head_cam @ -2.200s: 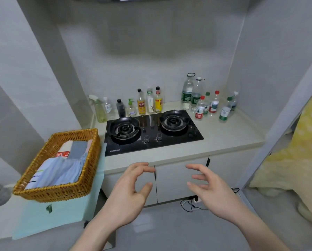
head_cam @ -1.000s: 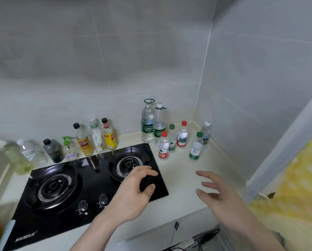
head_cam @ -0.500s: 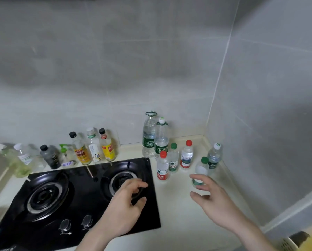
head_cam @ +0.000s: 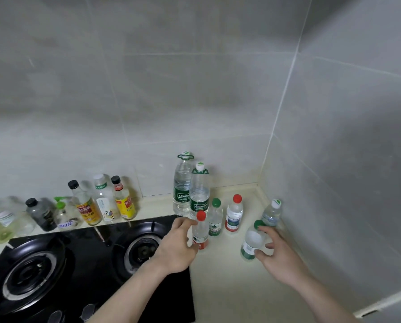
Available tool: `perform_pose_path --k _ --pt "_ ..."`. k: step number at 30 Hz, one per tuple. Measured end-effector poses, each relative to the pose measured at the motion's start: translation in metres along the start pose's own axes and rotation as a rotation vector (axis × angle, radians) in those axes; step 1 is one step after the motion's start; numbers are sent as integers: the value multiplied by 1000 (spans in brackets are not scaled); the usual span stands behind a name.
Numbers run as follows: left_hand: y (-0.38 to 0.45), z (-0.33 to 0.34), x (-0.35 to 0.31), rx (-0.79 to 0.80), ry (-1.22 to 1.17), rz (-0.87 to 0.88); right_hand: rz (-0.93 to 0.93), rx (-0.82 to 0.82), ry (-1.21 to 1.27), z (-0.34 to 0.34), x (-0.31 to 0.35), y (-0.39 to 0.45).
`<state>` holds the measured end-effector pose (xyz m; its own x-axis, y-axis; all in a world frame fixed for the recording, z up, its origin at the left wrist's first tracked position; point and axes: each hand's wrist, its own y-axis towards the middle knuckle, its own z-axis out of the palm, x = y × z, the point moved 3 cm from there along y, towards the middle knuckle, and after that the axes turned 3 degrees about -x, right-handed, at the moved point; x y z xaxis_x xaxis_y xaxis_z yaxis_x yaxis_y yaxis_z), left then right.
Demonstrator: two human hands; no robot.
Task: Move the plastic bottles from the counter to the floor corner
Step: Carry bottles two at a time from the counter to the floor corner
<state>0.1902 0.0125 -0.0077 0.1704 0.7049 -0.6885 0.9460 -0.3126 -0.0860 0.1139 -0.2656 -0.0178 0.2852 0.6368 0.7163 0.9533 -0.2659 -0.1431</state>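
Note:
Several clear plastic water bottles stand in the counter's right back corner. Two tall green-labelled bottles (head_cam: pixel 199 194) are at the back. In front of them are a green-capped bottle (head_cam: pixel 215 219), a red-capped bottle (head_cam: pixel 234 214) and a small white-capped bottle (head_cam: pixel 272 214) by the side wall. My left hand (head_cam: pixel 177 248) touches the left side of a red-capped, red-labelled bottle (head_cam: pixel 201 231), its fingers curled but not wrapped around it. My right hand (head_cam: pixel 277 255) holds a slightly tilted green-capped bottle (head_cam: pixel 250 242) between thumb and fingers.
A black two-burner gas hob (head_cam: pixel 78 264) fills the counter's left side. Sauce and oil bottles (head_cam: pixel 101 203) line the back wall behind it. Grey tiled walls close the corner at the back and right. The cream counter (head_cam: pixel 229 287) runs toward me between my arms.
The view has moved in closer to the counter corner. Both hands have reached forward. The left has arrived at the red-capped bottle and the right has closed on the green-capped one.

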Motion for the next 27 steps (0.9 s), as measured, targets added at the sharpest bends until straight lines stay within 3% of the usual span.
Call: perform_pose_path --k 10,14,19,27 --pt "75 57 -5 80 183 -167 -45 162 -261 7 -31 96" --pt "89 78 -1 107 251 -229 -44 106 -234 13 -43 102" --pt "92 81 -5 24 360 -247 -105 58 -186 21 -46 106" --pt "63 95 -16 -192 326 -249 -138 78 -199 21 -61 109"
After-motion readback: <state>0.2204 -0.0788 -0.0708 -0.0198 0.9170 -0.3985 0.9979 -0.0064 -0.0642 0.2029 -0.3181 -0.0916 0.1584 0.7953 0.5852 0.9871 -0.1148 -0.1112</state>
